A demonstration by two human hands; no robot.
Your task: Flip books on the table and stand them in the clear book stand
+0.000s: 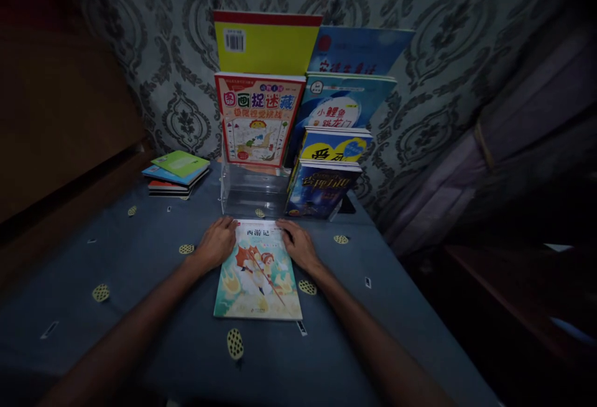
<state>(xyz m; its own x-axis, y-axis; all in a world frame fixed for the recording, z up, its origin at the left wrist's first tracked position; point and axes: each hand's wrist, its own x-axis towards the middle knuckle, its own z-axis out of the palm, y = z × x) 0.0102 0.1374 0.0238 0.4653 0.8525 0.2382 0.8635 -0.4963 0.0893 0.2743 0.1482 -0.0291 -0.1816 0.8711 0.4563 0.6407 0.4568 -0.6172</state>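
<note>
A picture book (261, 276) with a light teal cover and a winged figure carrying a staff lies face up on the table. My left hand (218, 243) grips its upper left corner, fingers curled at the edge. At the upper right corner, my right hand (298, 243) holds the same book, thumb side toward the cover. Just behind it stands a clear tiered book rack (252, 196). On the rack's left side are a red-bordered picture book (261, 122) and a yellow book (265, 43). The fingertips are partly hard to make out in dim light.
Dark blue books (321, 189) and lighter blue books (345, 102) fill the rack's right side. A small stack of books (180, 168) lies at the back left. The grey-blue tablecloth (153, 307) has pod patterns. A tied curtain (438, 177) hangs at right.
</note>
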